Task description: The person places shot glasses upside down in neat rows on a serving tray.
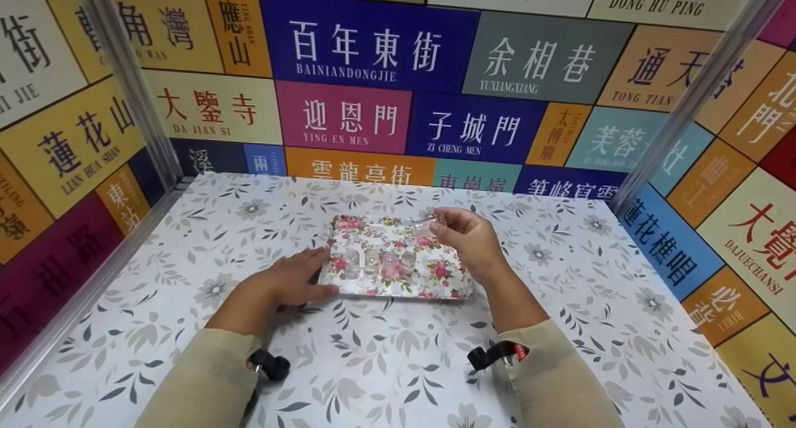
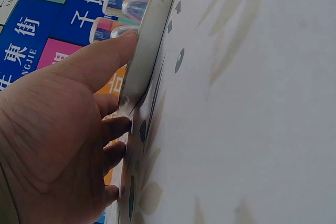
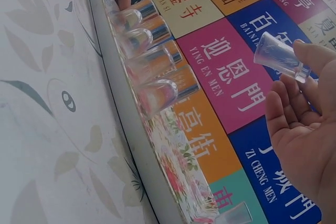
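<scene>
A floral tray [image 1: 429,285] lies on the table, with several small clear glasses [image 1: 371,261] in a row on its left part. Above the tray's far right part, my right hand [image 1: 469,238] pinches a small clear glass [image 3: 278,56] near its base between thumb and fingers. The held glass is tilted. Beside the tray's left edge rests my left hand [image 1: 295,279]. Its thumb touches the near left corner, as the left wrist view shows on the rim [image 2: 149,40], and the other fingers lie loosely along the side. Another clear glass [image 3: 236,214] stands partly cut off in the right wrist view.
The table is covered by a white leaf-patterned cloth [image 1: 398,366]. Panels with coloured street-name signs [image 1: 373,42] rise behind and at both sides. Clear corner posts [image 1: 671,86] stand at the back left and right.
</scene>
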### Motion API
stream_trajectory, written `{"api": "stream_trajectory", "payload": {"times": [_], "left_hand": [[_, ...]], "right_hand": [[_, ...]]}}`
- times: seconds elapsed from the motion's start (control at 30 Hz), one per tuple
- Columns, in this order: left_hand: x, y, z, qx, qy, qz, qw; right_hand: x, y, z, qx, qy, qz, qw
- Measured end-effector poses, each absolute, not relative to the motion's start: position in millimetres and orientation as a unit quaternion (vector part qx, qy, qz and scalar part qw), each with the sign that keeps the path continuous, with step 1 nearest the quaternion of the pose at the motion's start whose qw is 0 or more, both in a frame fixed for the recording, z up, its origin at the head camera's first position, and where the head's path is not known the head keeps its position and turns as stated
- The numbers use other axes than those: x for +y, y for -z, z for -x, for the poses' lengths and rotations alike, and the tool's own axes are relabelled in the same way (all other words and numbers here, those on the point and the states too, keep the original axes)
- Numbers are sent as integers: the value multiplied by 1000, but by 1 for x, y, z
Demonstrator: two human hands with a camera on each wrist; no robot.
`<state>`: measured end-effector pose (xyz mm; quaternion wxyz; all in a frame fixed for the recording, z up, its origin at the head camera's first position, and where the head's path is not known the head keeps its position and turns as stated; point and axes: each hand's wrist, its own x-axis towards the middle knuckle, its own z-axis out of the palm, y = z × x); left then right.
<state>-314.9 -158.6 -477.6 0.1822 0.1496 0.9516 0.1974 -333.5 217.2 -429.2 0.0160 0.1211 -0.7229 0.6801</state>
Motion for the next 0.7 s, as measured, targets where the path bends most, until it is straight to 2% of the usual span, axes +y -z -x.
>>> {"api": "stream_trajectory", "payload": {"times": [0.7], "left_hand": [[-158,479,316,952,-200,-134,188]], "right_hand": [[231,436,340,-730,-673,-119,-2]]}}
